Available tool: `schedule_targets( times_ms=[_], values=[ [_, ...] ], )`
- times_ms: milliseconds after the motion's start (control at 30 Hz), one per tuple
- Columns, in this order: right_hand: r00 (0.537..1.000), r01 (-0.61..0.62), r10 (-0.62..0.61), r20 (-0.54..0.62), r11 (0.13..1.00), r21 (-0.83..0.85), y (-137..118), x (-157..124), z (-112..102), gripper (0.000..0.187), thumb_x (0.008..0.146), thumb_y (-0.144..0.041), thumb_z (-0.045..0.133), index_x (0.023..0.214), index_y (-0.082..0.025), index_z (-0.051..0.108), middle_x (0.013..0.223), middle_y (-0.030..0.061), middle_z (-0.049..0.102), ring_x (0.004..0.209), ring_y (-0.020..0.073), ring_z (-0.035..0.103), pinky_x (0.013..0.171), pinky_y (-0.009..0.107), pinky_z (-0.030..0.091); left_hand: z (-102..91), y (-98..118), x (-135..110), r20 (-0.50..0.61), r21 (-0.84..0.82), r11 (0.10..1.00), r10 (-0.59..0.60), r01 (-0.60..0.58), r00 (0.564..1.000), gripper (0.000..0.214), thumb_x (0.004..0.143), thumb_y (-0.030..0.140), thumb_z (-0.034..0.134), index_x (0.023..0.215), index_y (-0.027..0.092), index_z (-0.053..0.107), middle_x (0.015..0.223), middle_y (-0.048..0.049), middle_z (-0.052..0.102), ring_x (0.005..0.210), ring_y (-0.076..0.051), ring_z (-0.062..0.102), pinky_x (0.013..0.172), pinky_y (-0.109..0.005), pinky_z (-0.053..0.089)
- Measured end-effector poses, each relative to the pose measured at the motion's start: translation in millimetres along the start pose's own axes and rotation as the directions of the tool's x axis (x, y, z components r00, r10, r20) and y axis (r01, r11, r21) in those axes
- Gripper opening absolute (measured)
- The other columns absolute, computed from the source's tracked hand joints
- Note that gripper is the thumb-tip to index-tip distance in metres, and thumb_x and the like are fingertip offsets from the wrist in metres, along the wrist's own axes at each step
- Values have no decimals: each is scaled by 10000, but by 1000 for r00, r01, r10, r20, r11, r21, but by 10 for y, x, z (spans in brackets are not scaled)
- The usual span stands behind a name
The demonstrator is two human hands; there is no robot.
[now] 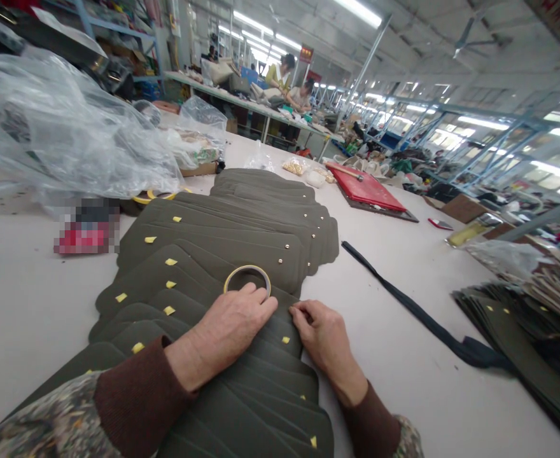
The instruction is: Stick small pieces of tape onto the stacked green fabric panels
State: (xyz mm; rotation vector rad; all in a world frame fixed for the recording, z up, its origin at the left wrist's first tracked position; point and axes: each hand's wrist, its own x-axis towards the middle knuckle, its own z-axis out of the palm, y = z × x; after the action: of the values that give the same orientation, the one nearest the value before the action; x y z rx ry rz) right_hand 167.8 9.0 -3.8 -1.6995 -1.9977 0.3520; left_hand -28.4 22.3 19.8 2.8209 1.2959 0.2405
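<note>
- Left hand [227, 327] flat, fingertips on thin yellow tape ring [247, 272], centre frame: probably light and stiff; lift by rim.
- Right hand [322, 337] curled on dark olive leather-like panels [242, 242], grip unclear; likely floppy, pinch edges.

No legible text, label or number anywhere; distant hanging red sign [306, 53] too small for reading.

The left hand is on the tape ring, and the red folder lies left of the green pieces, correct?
No. The head view shows the red folder lying right of the green pieces, farther back. The left hand is on the tape ring.
</note>
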Motion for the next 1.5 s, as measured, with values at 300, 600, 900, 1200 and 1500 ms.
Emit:
schedule_targets(
  times_ms=[300,600,900,1200,1500],
  values=[
    [943,-172,129,306,978,120,-21,98,-137,183,755,-211,549,637,-171,683,573,-7,658,529,118,554,494,208,338,-129,-90,-46,-57,-6,1000,25,-25,998,91,886,123,504,907,202,542,862,-17,605,793,-205,542,675,-328,480],
    [921,-134,88,380,986,96,-53,89,-176,188,743,-200,532,632,-155,677,584,7,657,533,114,535,491,204,322,-131,-132,7,-31,31,997,-69,70,997,158,902,121,458,998,191,563,936,-45,628,877,-211,550,752,-329,489],
    [930,-91,31,366,985,149,-25,45,-198,161,779,-205,554,705,-174,694,628,5,675,568,131,581,530,213,381,-148,-76,-89,87,28,996,-82,79,993,158,883,98,451,973,191,543,893,-42,628,825,-201,549,702,-302,484],
    [988,143,-145,60,989,38,-116,9,87,209,848,-324,539,998,-222,643,943,64,687,773,215,658,725,340,504,-211,-116,-27,-33,67,995,-73,75,997,108,908,135,428,967,186,502,950,-49,590,893,-215,520,750,-345,466],
    [945,238,-252,208,967,91,-102,138,105,156,887,-294,510,908,-250,657,865,48,666,824,222,632,746,338,494,-233,-155,-60,-82,46,997,-57,61,995,116,898,118,392,942,178,482,911,-45,592,831,-205,526,793,-359,438]
  ],
)
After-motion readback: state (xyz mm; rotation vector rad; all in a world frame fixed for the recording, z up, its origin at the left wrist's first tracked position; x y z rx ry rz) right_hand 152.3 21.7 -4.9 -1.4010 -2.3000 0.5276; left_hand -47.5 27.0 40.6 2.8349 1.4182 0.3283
